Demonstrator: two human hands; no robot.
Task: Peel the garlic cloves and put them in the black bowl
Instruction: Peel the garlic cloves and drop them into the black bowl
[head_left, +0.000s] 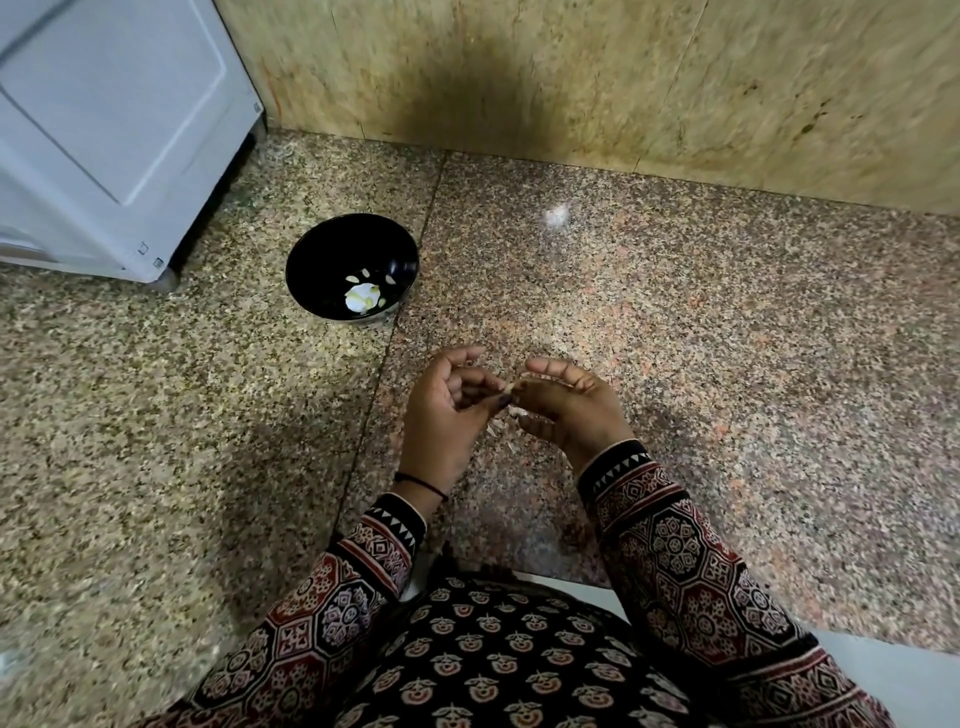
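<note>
Peeling step, seen from the head camera. The left hand (447, 415) and right hand (571, 410) meet nearer the person than the black bowl (311, 236) and to its right, well apart from it. Fingertips of both hands pinch one small garlic clove (506, 387) between them, the other fingers loosely curled. Most of the clove is hidden by the thumbs, so how much skin remains cannot be told. Papery scraps (514, 411) lie on the granite counter (675, 312) directly under the hands.

Judged stage: mid-task, with the skin being worked off this clove. The next move calls for stripping the last of the skin, then carrying the bare clove away from the person and leftward to the bowl and letting go over its opening — a short reach, best made by the left hand, which is the nearer one.

Bowl contents: a few pale pieces (361, 299) at the bottom, seemingly peeled garlic — whether any skin is among them is unclear. A white appliance (104, 130) stands just left of the bowl.
</note>
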